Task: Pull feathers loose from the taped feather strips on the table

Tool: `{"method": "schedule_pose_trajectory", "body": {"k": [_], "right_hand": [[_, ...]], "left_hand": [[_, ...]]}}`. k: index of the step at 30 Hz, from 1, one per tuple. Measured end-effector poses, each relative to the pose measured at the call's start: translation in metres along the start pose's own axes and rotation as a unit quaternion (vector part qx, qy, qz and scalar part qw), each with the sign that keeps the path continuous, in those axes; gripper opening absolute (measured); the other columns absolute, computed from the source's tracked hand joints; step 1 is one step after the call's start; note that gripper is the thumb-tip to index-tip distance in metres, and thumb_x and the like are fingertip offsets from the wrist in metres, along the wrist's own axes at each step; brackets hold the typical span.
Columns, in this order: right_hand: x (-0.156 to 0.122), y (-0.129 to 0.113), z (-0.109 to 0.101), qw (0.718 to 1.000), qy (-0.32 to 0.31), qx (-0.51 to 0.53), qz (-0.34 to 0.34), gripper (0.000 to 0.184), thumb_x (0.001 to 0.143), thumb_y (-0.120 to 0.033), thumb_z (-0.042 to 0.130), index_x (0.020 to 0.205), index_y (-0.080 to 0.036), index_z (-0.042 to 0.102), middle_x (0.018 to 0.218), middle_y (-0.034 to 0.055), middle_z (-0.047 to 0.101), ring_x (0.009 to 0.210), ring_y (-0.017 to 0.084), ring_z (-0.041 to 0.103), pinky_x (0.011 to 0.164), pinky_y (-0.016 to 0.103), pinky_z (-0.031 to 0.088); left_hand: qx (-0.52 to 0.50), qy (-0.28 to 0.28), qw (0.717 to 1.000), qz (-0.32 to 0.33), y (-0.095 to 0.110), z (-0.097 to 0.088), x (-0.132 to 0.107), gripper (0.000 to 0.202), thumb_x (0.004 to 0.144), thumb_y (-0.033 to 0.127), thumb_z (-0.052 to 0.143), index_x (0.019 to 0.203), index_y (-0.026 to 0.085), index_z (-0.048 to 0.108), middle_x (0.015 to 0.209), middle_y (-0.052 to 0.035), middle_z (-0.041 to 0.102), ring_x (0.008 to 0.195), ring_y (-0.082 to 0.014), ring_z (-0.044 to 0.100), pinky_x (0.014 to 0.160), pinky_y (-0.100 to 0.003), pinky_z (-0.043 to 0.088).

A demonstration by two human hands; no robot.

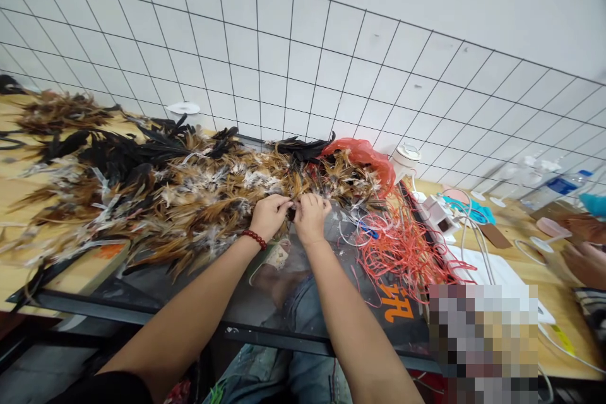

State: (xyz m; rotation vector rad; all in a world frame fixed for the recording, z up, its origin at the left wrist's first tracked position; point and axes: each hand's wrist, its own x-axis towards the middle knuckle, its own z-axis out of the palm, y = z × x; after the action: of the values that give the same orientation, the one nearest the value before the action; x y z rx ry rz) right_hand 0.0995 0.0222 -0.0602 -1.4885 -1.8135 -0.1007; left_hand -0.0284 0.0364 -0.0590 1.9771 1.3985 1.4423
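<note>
My left hand (pixel 271 218), with a dark red bead bracelet (pixel 254 239) at its wrist, has its thumb and fingers pinched together. Close beside it, my right hand (pixel 310 218) is closed with curled fingers. Something small and dark shows between the fingertips of both hands; its kind I cannot make out. Just beyond them spreads a heap of brown, white and black feathers (pixel 213 192), some bundled with white ties. The hands are over a clear, dark-framed panel (pixel 237 306), through which my legs are visible.
Tangled red strands (pixel 398 252) lie to the right, near a red plastic bag (pixel 364 154). Behind stand a white lidded container (pixel 406 156) and a wire grid (pixel 303 69). At far right are cables, a bottle (pixel 563 186) and another person's hand (pixel 587 265).
</note>
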Motion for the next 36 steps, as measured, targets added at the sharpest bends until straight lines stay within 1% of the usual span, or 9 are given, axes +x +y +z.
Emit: {"method": "schedule_pose_trajectory", "body": {"k": [3, 5, 10, 16, 20, 25, 29, 33, 36], "right_hand": [[0.002, 0.002, 0.0, 1.0, 0.004, 0.014, 0.0, 0.016, 0.089, -0.019, 0.046, 0.092, -0.021, 0.061, 0.101, 0.0051, 0.067, 0.106, 0.021, 0.05, 0.096, 0.038, 0.022], [0.004, 0.005, -0.001, 0.998, 0.026, 0.041, 0.044, 0.018, 0.09, -0.02, 0.044, 0.094, -0.022, 0.062, 0.1, 0.0036, 0.067, 0.104, 0.021, 0.05, 0.095, 0.039, 0.022], [0.007, 0.016, 0.001, 0.976, 0.049, 0.084, 0.196, 0.019, 0.09, -0.026, 0.047, 0.098, -0.022, 0.064, 0.099, 0.0044, 0.068, 0.101, 0.023, 0.051, 0.091, 0.039, 0.023], [0.002, 0.013, 0.006, 0.993, -0.031, 0.011, 0.113, 0.021, 0.08, -0.041, 0.063, 0.077, -0.021, 0.069, 0.093, 0.007, 0.066, 0.098, 0.026, 0.049, 0.091, 0.043, 0.025], [0.004, 0.015, 0.007, 0.986, 0.0, 0.124, 0.112, 0.019, 0.081, -0.037, 0.06, 0.077, -0.022, 0.07, 0.085, 0.0028, 0.064, 0.089, 0.019, 0.051, 0.086, 0.035, 0.033], [0.011, 0.025, 0.01, 0.899, 0.03, 0.394, 0.192, 0.026, 0.074, -0.043, 0.061, 0.072, -0.017, 0.066, 0.065, -0.0017, 0.055, 0.063, 0.012, 0.045, 0.066, 0.026, 0.038], [0.015, 0.026, 0.006, 0.826, 0.042, 0.511, 0.235, 0.025, 0.065, -0.041, 0.065, 0.068, -0.017, 0.062, 0.061, -0.0032, 0.053, 0.06, 0.011, 0.043, 0.062, 0.024, 0.037], [0.015, 0.023, 0.0, 0.796, 0.033, 0.547, 0.256, 0.02, 0.062, -0.038, 0.063, 0.062, -0.018, 0.058, 0.052, -0.0062, 0.043, 0.052, 0.008, 0.034, 0.054, 0.022, 0.03], [0.013, 0.023, -0.002, 0.788, 0.007, 0.56, 0.256, 0.018, 0.061, -0.036, 0.061, 0.059, -0.019, 0.055, 0.048, -0.007, 0.037, 0.049, 0.008, 0.028, 0.05, 0.022, 0.024]], "left_hand": [[0.007, -0.007, 1.0, 0.013, 0.0, -0.001, 0.0, 0.018, 0.079, 0.026, 0.058, 0.074, 0.022, 0.075, 0.08, -0.0069, 0.072, 0.075, -0.0204, 0.064, 0.078, -0.031, 0.049], [-0.012, 0.019, 1.0, -0.006, 0.001, -0.002, 0.001, 0.018, 0.079, 0.027, 0.058, 0.071, 0.02, 0.073, 0.075, -0.0064, 0.07, 0.071, -0.0196, 0.063, 0.075, -0.031, 0.049], [-0.159, 0.097, 0.973, -0.134, 0.004, -0.001, 0.005, 0.015, 0.074, 0.031, 0.063, 0.069, 0.018, 0.068, 0.068, -0.0027, 0.064, 0.053, -0.0139, 0.057, 0.055, -0.026, 0.048], [-0.214, 0.107, 0.956, -0.168, 0.009, -0.001, 0.006, 0.016, 0.073, 0.031, 0.064, 0.065, 0.017, 0.065, 0.06, -0.0007, 0.06, 0.049, -0.0116, 0.053, 0.048, -0.023, 0.044], [-0.221, 0.111, 0.953, -0.177, 0.01, 0.001, 0.007, 0.015, 0.072, 0.031, 0.064, 0.066, 0.017, 0.066, 0.062, -0.0007, 0.062, 0.048, -0.0112, 0.053, 0.047, -0.023, 0.044], [-0.224, 0.106, 0.951, -0.183, 0.01, 0.002, 0.007, 0.014, 0.071, 0.03, 0.066, 0.069, 0.017, 0.067, 0.065, -0.0011, 0.063, 0.048, -0.0108, 0.054, 0.047, -0.023, 0.045], [-0.229, 0.109, 0.954, -0.161, 0.011, 0.001, 0.007, 0.016, 0.07, 0.03, 0.067, 0.064, 0.016, 0.065, 0.092, -0.007, 0.068, 0.047, -0.0081, 0.054, 0.045, -0.023, 0.045], [-0.235, 0.105, 0.954, -0.153, 0.016, -0.001, 0.007, 0.019, 0.07, 0.032, 0.068, 0.063, 0.014, 0.065, 0.12, -0.0122, 0.062, 0.05, -0.007, 0.054, 0.047, -0.024, 0.048], [-0.24, 0.08, 0.956, -0.146, 0.021, -0.004, 0.007, 0.021, 0.069, 0.032, 0.07, 0.061, 0.014, 0.063, 0.12, -0.014, 0.063, 0.052, -0.0084, 0.056, 0.048, -0.025, 0.048]]}}
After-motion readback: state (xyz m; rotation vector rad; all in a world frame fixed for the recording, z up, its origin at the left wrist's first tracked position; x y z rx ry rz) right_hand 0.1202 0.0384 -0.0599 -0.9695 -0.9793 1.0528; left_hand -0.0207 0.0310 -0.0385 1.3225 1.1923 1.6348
